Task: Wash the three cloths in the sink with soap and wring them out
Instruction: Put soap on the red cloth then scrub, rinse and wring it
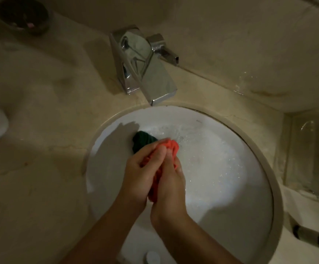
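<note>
Both hands are clenching the red cloth (171, 147) over the sink (231, 187), left hand (141, 174) and right hand (171, 189) pressing side by side; its bunched length is running near to far between the palms, the dark green cloth (142, 141) lying just beyond, far-left of the grip

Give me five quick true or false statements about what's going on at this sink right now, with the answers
1. Both hands grip the red cloth. True: the left hand and right hand squeeze it between them.
2. The dark green cloth lies on the counter. False: it sits in the sink, beside the hands.
3. The water in the sink is foamy. True.
4. The faucet is black plastic. False: it is shiny chrome.
5. Three cloths are visible. False: only two show.
</note>
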A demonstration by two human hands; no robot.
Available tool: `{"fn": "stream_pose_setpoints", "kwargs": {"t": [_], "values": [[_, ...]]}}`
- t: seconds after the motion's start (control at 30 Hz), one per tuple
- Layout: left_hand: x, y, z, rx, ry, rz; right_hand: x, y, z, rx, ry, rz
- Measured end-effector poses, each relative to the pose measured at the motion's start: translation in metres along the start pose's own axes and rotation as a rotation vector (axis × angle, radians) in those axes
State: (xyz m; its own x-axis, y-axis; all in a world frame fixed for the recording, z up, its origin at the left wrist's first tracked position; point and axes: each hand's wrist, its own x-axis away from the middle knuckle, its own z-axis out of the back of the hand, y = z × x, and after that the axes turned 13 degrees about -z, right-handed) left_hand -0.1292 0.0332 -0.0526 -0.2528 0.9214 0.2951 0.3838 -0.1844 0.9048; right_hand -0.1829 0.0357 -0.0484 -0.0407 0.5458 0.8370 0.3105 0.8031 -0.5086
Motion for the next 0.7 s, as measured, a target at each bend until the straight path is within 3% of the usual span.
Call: {"fn": "stream_pose_setpoints", "kwargs": {"t": [0.1, 0.2, 0.3, 0.4, 0.5, 0.6, 0.7], "values": [[0.002, -0.005, -0.016, -0.157, 0.138, -0.242, -0.011, -0.008, 0.009, 0.069, 0.046, 0.15], [-0.006, -0.011, -0.026, -0.239, 0.14, -0.338, -0.025, -0.014, 0.015, 0.234, 0.097, 0.286], [-0.015, -0.019, -0.024, -0.386, 0.123, -0.325, -0.029, -0.021, 0.012, 0.31, 0.087, 0.166], [-0.024, -0.023, -0.019, -0.515, 0.22, -0.312, -0.034, -0.027, 0.01, 0.271, 0.01, 0.012], [-0.03, -0.027, -0.019, -0.479, 0.293, -0.204, -0.04, -0.024, 0.009, 0.268, 0.082, -0.041], [-0.027, -0.025, -0.023, -0.2, 0.404, 0.036, -0.038, -0.023, 0.005, 0.19, 0.109, -0.115], [-0.025, -0.023, -0.019, -0.084, 0.405, 0.135, -0.042, -0.022, 0.011, 0.209, 0.183, -0.012]]}}
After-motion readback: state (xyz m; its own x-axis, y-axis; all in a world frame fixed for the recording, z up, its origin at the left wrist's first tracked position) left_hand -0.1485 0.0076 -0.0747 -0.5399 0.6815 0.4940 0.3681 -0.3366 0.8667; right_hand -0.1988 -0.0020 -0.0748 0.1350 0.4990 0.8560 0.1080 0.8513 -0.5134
